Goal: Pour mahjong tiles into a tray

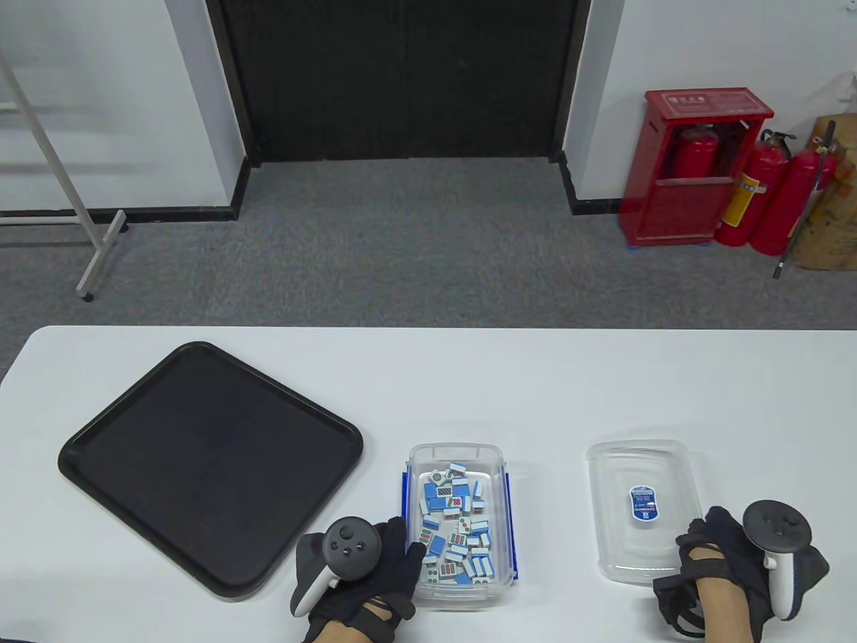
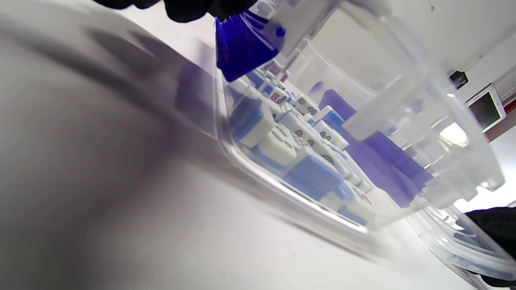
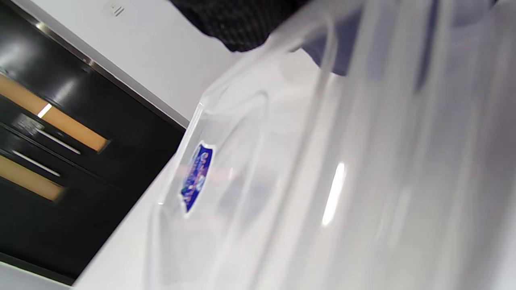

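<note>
A clear plastic box (image 1: 456,453) full of blue-and-white mahjong tiles (image 1: 455,529) stands on the white table near its front edge. The black tray (image 1: 201,462) lies to the box's left. My left hand (image 1: 405,549) grips the box's left wall, and its fingers (image 2: 189,8) rest at the blue clasp (image 2: 242,48). The tiles (image 2: 290,137) show through the box wall (image 2: 383,80). The clear lid (image 1: 636,469) lies flat to the right of the box. My right hand (image 1: 693,546) holds its near right corner, with a finger (image 3: 242,24) at the lid's (image 3: 282,181) rim.
The white table (image 1: 469,375) ends at a far edge above grey carpet. The tray's near right corner lies close to my left hand. A red extinguisher cabinet (image 1: 696,167) stands far off against the back wall.
</note>
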The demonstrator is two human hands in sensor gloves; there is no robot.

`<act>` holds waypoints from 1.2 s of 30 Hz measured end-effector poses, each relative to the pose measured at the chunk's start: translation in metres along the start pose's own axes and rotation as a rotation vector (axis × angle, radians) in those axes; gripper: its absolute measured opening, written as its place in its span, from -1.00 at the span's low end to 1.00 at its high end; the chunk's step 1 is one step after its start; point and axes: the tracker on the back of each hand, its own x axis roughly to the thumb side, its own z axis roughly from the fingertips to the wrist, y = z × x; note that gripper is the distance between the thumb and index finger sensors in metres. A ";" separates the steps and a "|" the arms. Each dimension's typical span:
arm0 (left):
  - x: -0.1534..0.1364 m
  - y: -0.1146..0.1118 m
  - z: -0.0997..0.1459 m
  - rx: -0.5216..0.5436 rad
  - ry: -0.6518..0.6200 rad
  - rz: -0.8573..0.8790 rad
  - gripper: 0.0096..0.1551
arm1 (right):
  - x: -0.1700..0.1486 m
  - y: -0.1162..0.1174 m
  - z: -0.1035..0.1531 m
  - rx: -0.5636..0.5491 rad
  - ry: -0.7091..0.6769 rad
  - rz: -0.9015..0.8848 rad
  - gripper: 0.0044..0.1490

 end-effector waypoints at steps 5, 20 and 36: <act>0.000 0.000 0.000 -0.007 0.022 0.016 -0.12 | 0.007 -0.002 0.002 -0.047 -0.022 0.075 -0.22; -0.011 -0.007 -0.009 -0.208 0.294 0.293 -0.18 | 0.094 0.038 0.062 0.024 -0.509 0.243 -0.12; -0.028 -0.002 -0.008 -0.164 0.317 0.334 -0.27 | 0.107 0.074 0.084 0.179 -0.621 0.273 -0.10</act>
